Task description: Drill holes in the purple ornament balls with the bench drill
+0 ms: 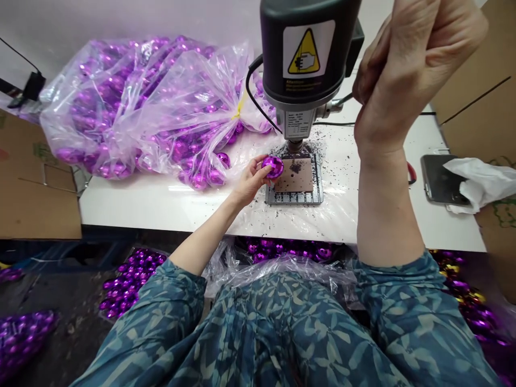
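Observation:
My left hand (253,180) pinches a purple mirror ball (273,167) between thumb and fingers, at the left edge of the drill press base (293,198). A brown board (302,180) with a small dark hole and dark shavings lies on that base, beneath the chuck (294,145). My right hand (415,70) is raised in a fist at the upper right, beside the black drill press head (310,54). A short lever (345,99) runs from the press into that fist; its grip is hidden by the fingers.
A tied clear bag (161,107) of purple balls lies at the left of the white table (193,207). A phone (443,180) and a crumpled tissue (489,180) are at the right. More purple balls (133,279) sit below the table edge, near cardboard boxes (36,188).

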`<state>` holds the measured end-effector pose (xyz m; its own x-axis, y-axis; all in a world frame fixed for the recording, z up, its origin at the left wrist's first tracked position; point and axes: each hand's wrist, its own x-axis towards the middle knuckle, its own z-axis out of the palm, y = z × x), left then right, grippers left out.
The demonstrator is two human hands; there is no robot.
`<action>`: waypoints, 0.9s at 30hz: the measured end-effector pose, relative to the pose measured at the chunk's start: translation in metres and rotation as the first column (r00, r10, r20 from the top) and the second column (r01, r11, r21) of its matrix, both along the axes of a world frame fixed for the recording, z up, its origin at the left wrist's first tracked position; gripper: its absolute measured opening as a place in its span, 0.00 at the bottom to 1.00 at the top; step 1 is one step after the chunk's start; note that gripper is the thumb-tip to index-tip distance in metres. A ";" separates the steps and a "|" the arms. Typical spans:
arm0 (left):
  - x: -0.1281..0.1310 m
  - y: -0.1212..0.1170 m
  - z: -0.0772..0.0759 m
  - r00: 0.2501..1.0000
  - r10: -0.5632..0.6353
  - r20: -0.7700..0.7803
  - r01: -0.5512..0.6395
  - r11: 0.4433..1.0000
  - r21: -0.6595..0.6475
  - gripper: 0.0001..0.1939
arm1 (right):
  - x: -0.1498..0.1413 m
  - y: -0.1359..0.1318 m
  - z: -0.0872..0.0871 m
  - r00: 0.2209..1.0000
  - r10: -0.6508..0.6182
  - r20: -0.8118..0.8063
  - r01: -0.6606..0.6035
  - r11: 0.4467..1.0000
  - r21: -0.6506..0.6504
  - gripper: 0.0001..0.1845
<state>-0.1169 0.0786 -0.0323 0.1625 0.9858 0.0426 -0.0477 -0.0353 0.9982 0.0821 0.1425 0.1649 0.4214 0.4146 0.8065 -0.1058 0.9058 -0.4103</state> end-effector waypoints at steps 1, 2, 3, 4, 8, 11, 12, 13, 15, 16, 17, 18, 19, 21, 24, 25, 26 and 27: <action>0.005 0.002 -0.004 1.000 0.022 0.000 -0.022 1.000 0.010 0.28 | 0.002 -0.003 0.001 0.999 0.038 0.035 -0.037 0.998 -0.043 0.33; 0.008 0.004 -0.008 0.999 0.039 -0.002 -0.039 0.999 0.017 0.26 | 0.003 -0.006 0.001 0.995 0.072 0.064 -0.067 0.994 -0.086 0.33; 0.011 0.006 -0.010 0.999 0.047 -0.006 -0.047 0.999 0.018 0.26 | 0.005 -0.009 0.002 0.992 0.096 0.084 -0.086 0.989 -0.119 0.34; 0.013 0.009 -0.013 0.999 0.044 -0.013 -0.043 0.999 0.012 0.26 | 0.007 -0.010 0.002 0.990 0.112 0.092 -0.099 0.986 -0.133 0.35; 0.017 0.019 -0.018 0.997 0.019 -0.071 -0.020 1.000 -0.018 0.30 | 0.008 -0.010 0.001 0.989 0.138 0.054 -0.135 0.989 -0.060 0.35; 0.022 0.023 -0.020 0.992 0.023 -0.123 -0.020 0.999 0.025 0.31 | 0.007 -0.008 0.001 0.986 0.159 0.050 -0.157 0.986 -0.050 0.35; 0.023 0.024 -0.020 0.990 0.018 -0.139 -0.011 0.999 0.049 0.31 | 0.007 -0.008 0.002 0.986 0.160 0.049 -0.158 0.986 -0.052 0.35; 0.025 0.025 -0.021 0.988 0.009 -0.156 0.002 0.997 0.074 0.31 | 0.007 -0.009 0.002 0.986 0.160 0.046 -0.157 0.986 -0.054 0.35; 0.028 0.027 -0.024 0.980 -0.003 -0.198 0.028 0.992 0.123 0.32 | 0.007 -0.010 0.002 0.987 0.155 0.041 -0.153 0.986 -0.062 0.36; 0.030 0.028 -0.025 0.975 -0.003 -0.223 0.035 0.989 0.143 0.33 | 0.007 -0.011 0.002 0.987 0.156 0.038 -0.153 0.986 -0.064 0.36; 0.031 0.028 -0.026 0.967 0.004 -0.254 0.038 0.987 0.159 0.33 | 0.006 -0.011 0.002 0.987 0.159 0.033 -0.157 0.986 -0.062 0.37; 0.032 0.028 -0.028 0.957 0.017 -0.291 0.035 0.984 0.174 0.33 | 0.006 -0.012 0.001 0.986 0.162 0.033 -0.160 0.985 -0.061 0.37; 0.033 0.027 -0.029 0.942 0.038 -0.332 0.028 0.981 0.193 0.33 | 0.006 -0.012 0.001 0.986 0.166 0.032 -0.163 0.985 -0.062 0.37; 0.036 0.024 -0.030 0.901 0.095 -0.423 0.021 0.965 0.260 0.32 | 0.005 -0.013 0.001 0.986 0.166 0.031 -0.163 0.984 -0.070 0.37; 0.040 0.019 -0.030 0.845 0.161 -0.510 0.061 0.919 0.390 0.31 | 0.006 -0.017 0.002 0.987 0.153 0.054 -0.147 0.983 -0.110 0.37; 0.042 0.018 -0.030 0.839 0.164 -0.519 0.081 0.905 0.417 0.30 | 0.006 -0.019 0.003 0.986 0.151 0.064 -0.142 0.982 -0.123 0.37; 0.043 0.017 -0.030 0.839 0.159 -0.521 0.098 0.897 0.431 0.30 | 0.007 -0.021 0.004 0.986 0.149 0.075 -0.138 0.981 -0.135 0.37; 0.044 0.017 -0.030 0.842 0.150 -0.517 0.109 0.893 0.437 0.30 | 0.007 -0.023 0.004 0.985 0.150 0.083 -0.136 0.980 -0.147 0.38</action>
